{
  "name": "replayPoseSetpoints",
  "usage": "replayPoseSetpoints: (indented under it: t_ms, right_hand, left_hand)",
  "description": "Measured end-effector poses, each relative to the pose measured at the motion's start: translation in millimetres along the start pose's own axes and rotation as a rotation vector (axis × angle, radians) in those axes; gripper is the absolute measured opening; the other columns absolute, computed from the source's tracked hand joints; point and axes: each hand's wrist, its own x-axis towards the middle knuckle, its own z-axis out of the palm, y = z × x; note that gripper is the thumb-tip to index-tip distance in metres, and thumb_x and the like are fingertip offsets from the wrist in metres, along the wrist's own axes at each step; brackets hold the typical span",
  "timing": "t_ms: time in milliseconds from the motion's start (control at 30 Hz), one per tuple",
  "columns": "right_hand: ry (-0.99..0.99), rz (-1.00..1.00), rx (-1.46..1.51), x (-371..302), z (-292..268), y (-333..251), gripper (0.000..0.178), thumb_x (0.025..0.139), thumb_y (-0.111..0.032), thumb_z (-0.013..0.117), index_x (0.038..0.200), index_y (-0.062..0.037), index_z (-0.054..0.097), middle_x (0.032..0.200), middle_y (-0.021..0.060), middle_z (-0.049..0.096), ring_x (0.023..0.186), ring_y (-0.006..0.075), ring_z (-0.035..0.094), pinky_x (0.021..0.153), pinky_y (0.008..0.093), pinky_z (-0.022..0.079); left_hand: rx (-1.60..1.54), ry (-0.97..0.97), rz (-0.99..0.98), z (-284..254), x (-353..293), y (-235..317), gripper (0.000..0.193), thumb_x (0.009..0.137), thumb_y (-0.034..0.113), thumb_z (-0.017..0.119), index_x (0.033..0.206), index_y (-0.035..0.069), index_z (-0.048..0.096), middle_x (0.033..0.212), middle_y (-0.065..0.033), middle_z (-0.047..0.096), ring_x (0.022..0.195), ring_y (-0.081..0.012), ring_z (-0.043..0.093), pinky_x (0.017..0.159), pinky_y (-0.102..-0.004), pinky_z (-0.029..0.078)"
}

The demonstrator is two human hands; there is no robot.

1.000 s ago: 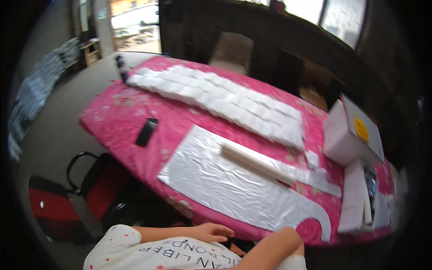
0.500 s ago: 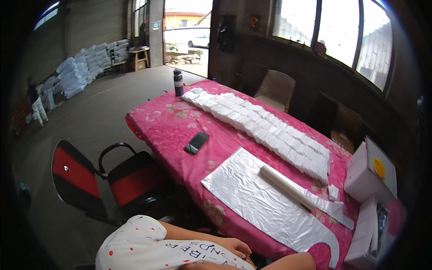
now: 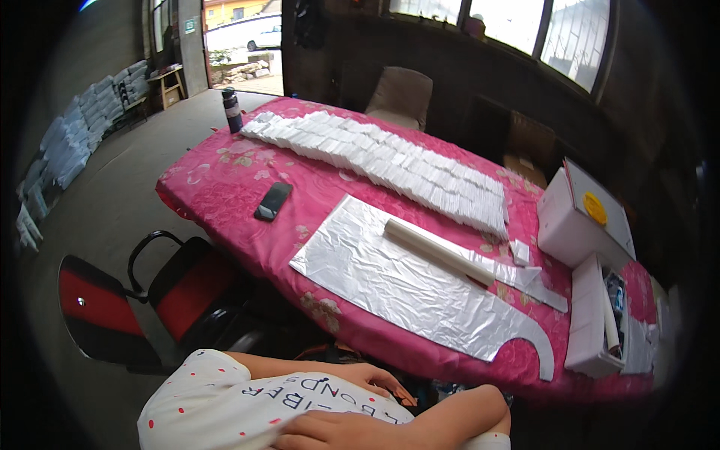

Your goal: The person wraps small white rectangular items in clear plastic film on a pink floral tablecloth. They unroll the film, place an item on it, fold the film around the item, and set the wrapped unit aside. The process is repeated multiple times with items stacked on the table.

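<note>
Both forearms are folded across my white shirt with red dots, at the lower edge. My left hand (image 3: 375, 379) rests in front of my body by the table's near edge, fingers loosely bent and apart, with nothing seen in it. Lower down, my right hand (image 3: 326, 430) lies flat on the shirt, holding nothing; its fingertips are partly cut off from view. Beyond the hands, a crinkled silvery plastic sheet (image 3: 390, 292) with a curved cutout at its right end is spread on the table. A pale roll (image 3: 439, 251) lies across the sheet's far edge.
Long rows of white folded packets (image 3: 382, 161) cover the far side of the pink tablecloth (image 3: 202, 169). A phone (image 3: 273, 201) and dark bottle (image 3: 232, 110) stand left. White boxes (image 3: 559, 217), one with a yellow ring (image 3: 594, 208), sit right. A red-black chair (image 3: 184, 289) is close left.
My view has turned, so the table sits further left and higher. More of my right hand and forearm shows on the shirt. Nothing on the table has moved.
</note>
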Motion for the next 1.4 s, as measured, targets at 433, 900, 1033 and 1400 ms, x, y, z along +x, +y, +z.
replayPoseSetpoints:
  t_ms: [433,900,1033,1400]
  right_hand:
    - [0.323,0.136,0.133,-41.5,-45.8,58.6,0.03,0.08,-0.019,0.06,0.105,-0.0034,0.053,0.106,0.0149,0.053,0.101,0.0288,0.051,0.085,0.0397,0.041]
    - [0.664,1.066,-1.067,-270.8,-181.4,332.2,0.051,0.07,-0.013,0.067,0.118,-0.0047,0.051,0.105,0.0168,0.054,0.101,0.0331,0.05,0.086,0.0423,0.041]
    - [0.626,1.207,-0.929,-261.1,-159.7,302.0,0.054,0.069,-0.015,0.068,0.119,-0.0034,0.05,0.101,0.0175,0.054,0.096,0.0337,0.052,0.081,0.0409,0.044]
    - [0.718,1.042,-0.724,-286.1,-53.9,232.6,0.052,0.076,-0.015,0.063,0.123,0.0017,0.047,0.128,0.0194,0.044,0.118,0.0341,0.042,0.099,0.0398,0.034]
  left_hand:
    - [0.151,0.084,-0.163,-33.8,15.4,-16.5,0.05,0.086,0.026,0.058,0.126,0.0,0.045,0.12,-0.0147,0.054,0.108,-0.0223,0.053,0.093,-0.0358,0.042]
    - [0.779,0.036,-0.063,-117.4,38.7,-0.7,0.047,0.082,0.023,0.058,0.12,-0.001,0.048,0.113,-0.0192,0.056,0.103,-0.033,0.054,0.088,-0.0387,0.043]
    - [0.785,0.137,0.011,-132.7,73.7,3.9,0.051,0.082,0.023,0.059,0.124,-0.002,0.043,0.121,-0.0212,0.049,0.109,-0.0353,0.049,0.092,-0.0402,0.041]
    - [1.152,0.471,0.202,-136.2,173.5,-11.0,0.076,0.077,0.044,0.06,0.134,0.002,0.032,0.144,-0.0272,0.008,0.133,-0.0459,0.006,0.107,-0.0489,0.016]
